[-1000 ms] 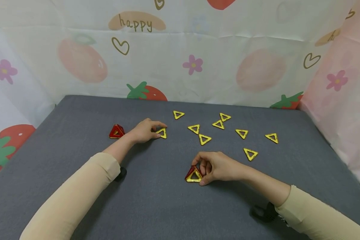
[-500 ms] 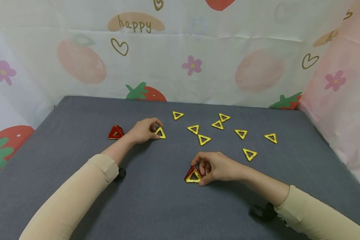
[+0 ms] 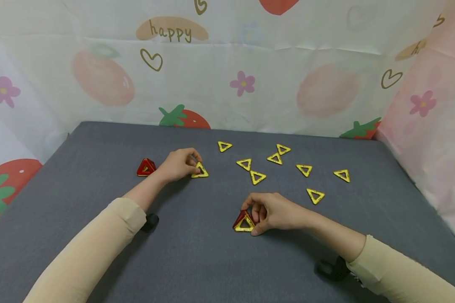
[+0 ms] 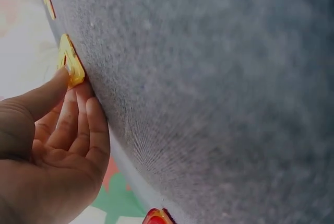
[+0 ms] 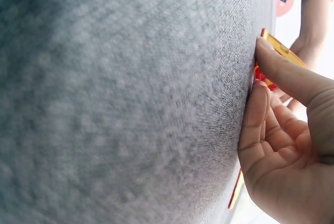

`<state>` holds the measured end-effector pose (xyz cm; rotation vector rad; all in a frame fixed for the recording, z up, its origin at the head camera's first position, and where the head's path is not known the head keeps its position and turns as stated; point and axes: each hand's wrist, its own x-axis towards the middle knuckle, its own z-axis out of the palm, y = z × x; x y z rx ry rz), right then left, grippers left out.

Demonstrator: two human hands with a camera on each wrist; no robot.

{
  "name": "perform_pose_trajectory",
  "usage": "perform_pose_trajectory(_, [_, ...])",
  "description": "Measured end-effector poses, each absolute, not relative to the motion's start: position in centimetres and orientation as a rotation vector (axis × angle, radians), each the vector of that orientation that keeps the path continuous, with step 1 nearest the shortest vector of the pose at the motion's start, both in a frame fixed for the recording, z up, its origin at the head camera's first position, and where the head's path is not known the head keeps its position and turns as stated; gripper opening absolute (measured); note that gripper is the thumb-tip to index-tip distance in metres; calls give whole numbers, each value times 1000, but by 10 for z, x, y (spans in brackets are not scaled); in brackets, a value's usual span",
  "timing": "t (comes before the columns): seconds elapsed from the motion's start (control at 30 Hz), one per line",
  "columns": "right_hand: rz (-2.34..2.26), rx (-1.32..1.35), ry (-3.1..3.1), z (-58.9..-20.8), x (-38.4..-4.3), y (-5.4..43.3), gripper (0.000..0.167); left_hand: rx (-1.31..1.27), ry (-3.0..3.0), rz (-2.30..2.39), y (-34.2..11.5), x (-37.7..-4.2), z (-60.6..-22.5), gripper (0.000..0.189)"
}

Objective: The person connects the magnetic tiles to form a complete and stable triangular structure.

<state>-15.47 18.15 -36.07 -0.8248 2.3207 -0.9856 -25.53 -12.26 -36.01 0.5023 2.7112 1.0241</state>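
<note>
My left hand [image 3: 179, 164] pinches a yellow triangular magnetic tile [image 3: 201, 171] between thumb and fingers, the tile tipped up close over the grey cloth. In the left wrist view the thumb presses the face of that yellow tile [image 4: 72, 65]. Nearer the front, my right hand [image 3: 274, 211] grips a small pyramid [image 3: 244, 223] of red and yellow triangular tiles standing on the cloth, fingers at its top and thumb at its lower right corner. In the right wrist view the thumb and fingers hide much of the pyramid [image 5: 284, 51]. A second red pyramid [image 3: 146, 167] stands just beyond my left wrist.
Several loose yellow triangular tiles [image 3: 258, 177] lie flat across the middle and right of the grey table cloth [image 3: 197, 261]. One tile [image 3: 316, 196] lies beyond my right wrist, another [image 3: 342, 175] farther right. A printed curtain [image 3: 212, 84] hangs behind the table.
My left hand has drawn slightly left with the yellow tile, which has turned so its point faces up and its base lies along the bottom. The right hand keeps its place on the pyramid.
</note>
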Motion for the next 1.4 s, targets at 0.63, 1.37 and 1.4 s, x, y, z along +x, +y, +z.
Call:
perform_pose_trajectory(0.63, [-974,-812,2333,-361,-156,181,50,592,2480,1268,-110,-240,-352,18])
perform_pose_trajectory(1.37, [-963,-795,2342,-361,-156,179,50,862,2371,1283,-95,-207,-345,14])
perform_pose_trajectory(1.4, [-963,-796,2342,-362,-157,179,50,873,2360,1279,-94,-206,-344,15])
